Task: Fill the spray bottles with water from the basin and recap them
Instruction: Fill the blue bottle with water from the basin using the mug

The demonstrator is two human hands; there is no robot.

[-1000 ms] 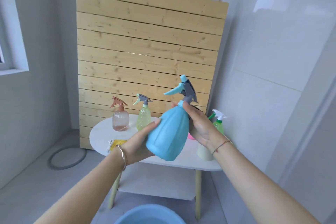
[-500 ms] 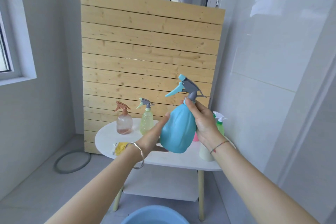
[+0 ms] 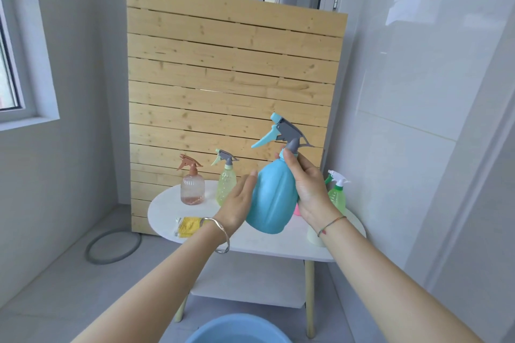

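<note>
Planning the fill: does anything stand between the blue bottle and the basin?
Nothing visible does. The blue bottle is held up before the table; the basin lies lower, nearer the person.

The sky-blue bottle (image 3: 271, 198) has vertical ribs, and its trigger head (image 3: 288, 135) is grey with a pale blue lever and nozzle. At its 9 o'clock stand a clear pink ribbed bottle (image 3: 192, 189) with a terracotta trigger and a translucent yellow-green bottle (image 3: 226, 188) with a mint-and-grey trigger. At 3 o'clock is a green bottle (image 3: 336, 196) with a white trigger. The tabletop (image 3: 164, 211) is white, the packet (image 3: 188, 227) at 8 o'clock yellow, the basin (image 3: 237, 328) at 6 o'clock blue, and the slatted panel (image 3: 234, 78) pale knotty pine.
</note>
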